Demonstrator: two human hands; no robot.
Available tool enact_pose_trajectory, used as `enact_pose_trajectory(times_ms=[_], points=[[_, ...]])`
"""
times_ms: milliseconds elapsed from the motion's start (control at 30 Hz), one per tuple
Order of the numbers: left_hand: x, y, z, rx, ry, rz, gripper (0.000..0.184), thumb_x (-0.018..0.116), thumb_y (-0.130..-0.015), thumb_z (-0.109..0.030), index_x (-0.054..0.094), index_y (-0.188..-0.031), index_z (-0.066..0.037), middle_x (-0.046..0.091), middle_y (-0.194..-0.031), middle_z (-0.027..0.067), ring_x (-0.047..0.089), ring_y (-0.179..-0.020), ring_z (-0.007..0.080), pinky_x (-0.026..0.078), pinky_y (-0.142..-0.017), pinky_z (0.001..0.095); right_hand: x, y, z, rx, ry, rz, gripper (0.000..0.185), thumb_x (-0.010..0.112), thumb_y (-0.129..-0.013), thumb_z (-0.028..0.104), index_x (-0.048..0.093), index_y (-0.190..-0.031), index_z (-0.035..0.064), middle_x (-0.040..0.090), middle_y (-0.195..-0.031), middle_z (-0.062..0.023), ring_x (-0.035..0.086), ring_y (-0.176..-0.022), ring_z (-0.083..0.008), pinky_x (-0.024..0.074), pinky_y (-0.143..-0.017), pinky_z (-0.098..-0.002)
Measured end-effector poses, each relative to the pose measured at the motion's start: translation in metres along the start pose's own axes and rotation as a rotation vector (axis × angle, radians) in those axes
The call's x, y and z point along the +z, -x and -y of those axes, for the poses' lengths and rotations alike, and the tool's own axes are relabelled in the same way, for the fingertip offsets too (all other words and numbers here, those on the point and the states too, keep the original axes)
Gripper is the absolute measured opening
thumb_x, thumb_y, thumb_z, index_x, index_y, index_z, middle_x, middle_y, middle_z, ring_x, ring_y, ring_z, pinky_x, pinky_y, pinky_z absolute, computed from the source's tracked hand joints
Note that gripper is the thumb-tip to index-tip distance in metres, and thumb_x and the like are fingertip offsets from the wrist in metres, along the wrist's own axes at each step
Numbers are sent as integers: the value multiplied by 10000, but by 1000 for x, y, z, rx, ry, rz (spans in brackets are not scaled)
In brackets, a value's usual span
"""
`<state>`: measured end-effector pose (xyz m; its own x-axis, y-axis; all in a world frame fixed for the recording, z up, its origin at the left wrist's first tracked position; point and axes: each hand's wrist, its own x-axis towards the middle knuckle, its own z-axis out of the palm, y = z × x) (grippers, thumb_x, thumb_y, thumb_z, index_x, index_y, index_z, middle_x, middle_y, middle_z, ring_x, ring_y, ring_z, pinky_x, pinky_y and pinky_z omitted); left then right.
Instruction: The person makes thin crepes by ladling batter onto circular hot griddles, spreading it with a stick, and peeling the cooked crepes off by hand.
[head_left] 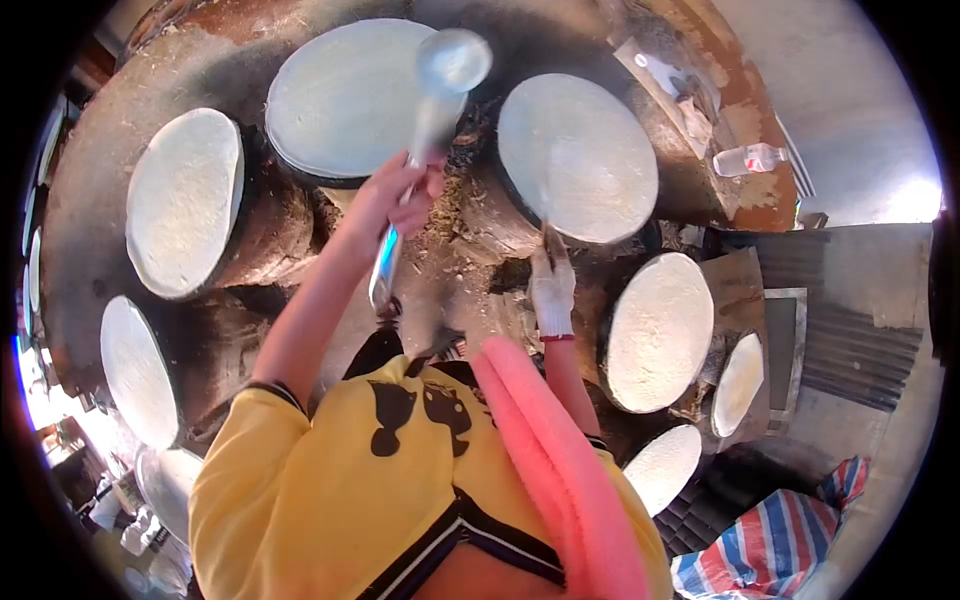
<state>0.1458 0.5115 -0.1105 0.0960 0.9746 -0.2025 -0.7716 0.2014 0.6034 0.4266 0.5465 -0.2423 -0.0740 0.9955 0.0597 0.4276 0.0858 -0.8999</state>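
Observation:
A shiny metal ladle (455, 65) is in my left hand (405, 195), whose bare fingers wrap round its handle. Its blurred bowl hangs over the right side of the large round pan of pale batter (345, 95) at the top. My right hand (552, 290) wears a white glove with darkened fingertips. Those fingers are pressed together at the near rim of another pan, covered by a round pale sheet (578, 155). A faint thin streak shows above the fingertips; what they pinch, if anything, I cannot make out.
More round pans with pale sheets (185, 200) (138, 370) stand at left, and others (660, 330) (738, 385) (665, 468) at right. A plastic bottle (750, 160) lies on the ledge at upper right. A striped bag (765, 545) is at lower right. A pink towel (550, 460) hangs over my shirt.

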Motion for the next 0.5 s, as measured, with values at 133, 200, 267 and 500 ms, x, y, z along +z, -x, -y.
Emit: enact_pose_trajectory(times_ms=[133,200,267,500], points=[[-32,19,0,41,-262,-193,221,478,-920,-133,434,-1110,-29,565,-791,66,351,-420,32,305,-374,188,82,9,131,76,-61,474,539,478,-912,236,301,-1394,72,433,-1326,-222,493,-1158,-346,420,-935,-368],[-47,23,-4,2,-330,-331,272,500,-889,-93,429,-1146,-43,600,-801,86,354,-417,34,304,-375,188,108,7,145,-43,-88,582,549,454,-921,272,284,-1393,50,421,-1324,-238,511,-1108,-349,437,-891,-366],[-52,36,-26,57,-235,-304,285,497,-882,-83,429,-1155,-40,589,-786,78,348,-412,32,299,-371,185,113,-30,164,-377,164,445,524,437,-921,307,343,-1357,30,478,-1256,-234,546,-1047,-325,460,-843,-355],[-74,94,-56,297,-71,-466,336,485,-846,-66,419,-1167,5,576,-772,110,300,-365,27,284,-335,175,160,-253,73,-328,1420,190,465,227,-939,296,399,-1321,93,288,-1455,-82,207,-1356,-290,73,-1093,-535]])
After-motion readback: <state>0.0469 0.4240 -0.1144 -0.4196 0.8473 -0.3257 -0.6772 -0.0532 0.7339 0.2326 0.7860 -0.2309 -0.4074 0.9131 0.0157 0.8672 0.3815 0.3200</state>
